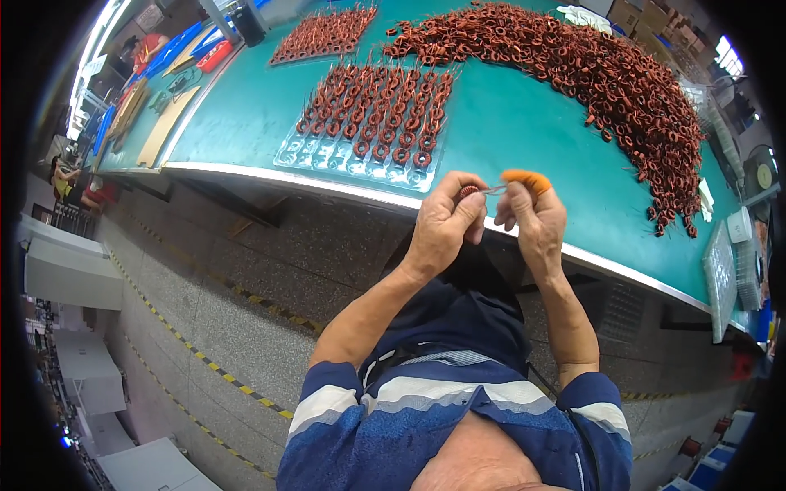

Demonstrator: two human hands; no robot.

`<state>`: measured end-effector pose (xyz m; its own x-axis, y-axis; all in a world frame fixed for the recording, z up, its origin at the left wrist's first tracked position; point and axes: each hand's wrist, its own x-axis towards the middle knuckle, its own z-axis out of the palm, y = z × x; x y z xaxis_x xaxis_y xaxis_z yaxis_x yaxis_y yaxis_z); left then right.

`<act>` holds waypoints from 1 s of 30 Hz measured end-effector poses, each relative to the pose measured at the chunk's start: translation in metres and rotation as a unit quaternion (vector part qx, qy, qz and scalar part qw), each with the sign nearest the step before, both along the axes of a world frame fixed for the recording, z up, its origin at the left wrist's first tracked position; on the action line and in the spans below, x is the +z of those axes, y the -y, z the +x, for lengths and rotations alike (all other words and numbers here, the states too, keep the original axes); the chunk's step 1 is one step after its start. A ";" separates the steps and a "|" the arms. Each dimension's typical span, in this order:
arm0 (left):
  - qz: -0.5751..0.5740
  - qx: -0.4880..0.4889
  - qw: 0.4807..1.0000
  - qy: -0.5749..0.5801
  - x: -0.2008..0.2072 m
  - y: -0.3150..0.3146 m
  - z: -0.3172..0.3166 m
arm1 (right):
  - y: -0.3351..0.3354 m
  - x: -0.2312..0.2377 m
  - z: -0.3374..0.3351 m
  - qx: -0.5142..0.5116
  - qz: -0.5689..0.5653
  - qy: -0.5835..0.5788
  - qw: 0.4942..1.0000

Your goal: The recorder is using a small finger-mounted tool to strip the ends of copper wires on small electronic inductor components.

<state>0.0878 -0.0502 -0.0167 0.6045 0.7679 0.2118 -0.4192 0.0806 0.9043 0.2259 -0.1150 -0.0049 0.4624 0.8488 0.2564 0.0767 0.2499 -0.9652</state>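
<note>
Between the thumb and fingers of my left hand (442,221) is a small copper-wound ring coil (469,191), over the table's front edge. Its wire leads (495,189) stretch toward my right hand (532,217), which pinches their ends. An orange finger cot (526,179) covers one finger of my right hand. Just left of my hands lies a clear plastic tray (352,168) with rows of similar coils standing in it, leads up. The pockets nearest its front left hold no coils.
A large heap of loose coils (557,69) curves across the back and right of the green table (524,131). Another filled tray (323,37) sits farther back. Stacked clear trays (720,278) stand at the right end. Other people are at the far left.
</note>
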 end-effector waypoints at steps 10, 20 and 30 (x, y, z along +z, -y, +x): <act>0.421 0.092 0.887 -0.165 0.008 -0.020 0.004 | 0.007 -0.008 0.004 0.105 -0.063 -0.117 0.986; 0.553 -0.088 0.785 -0.264 0.047 -0.033 -0.018 | 0.005 -0.002 0.016 0.199 -0.113 -0.257 0.939; 0.576 -0.023 0.769 -0.276 0.040 -0.023 -0.016 | 0.019 0.014 -0.003 -0.018 -0.050 0.165 0.985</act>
<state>0.0716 -0.0269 0.0236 0.8676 0.2375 0.4369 0.0336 -0.9046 0.4250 0.2227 -0.1343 0.0094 0.3983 0.8619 0.3138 0.3976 0.1460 -0.9058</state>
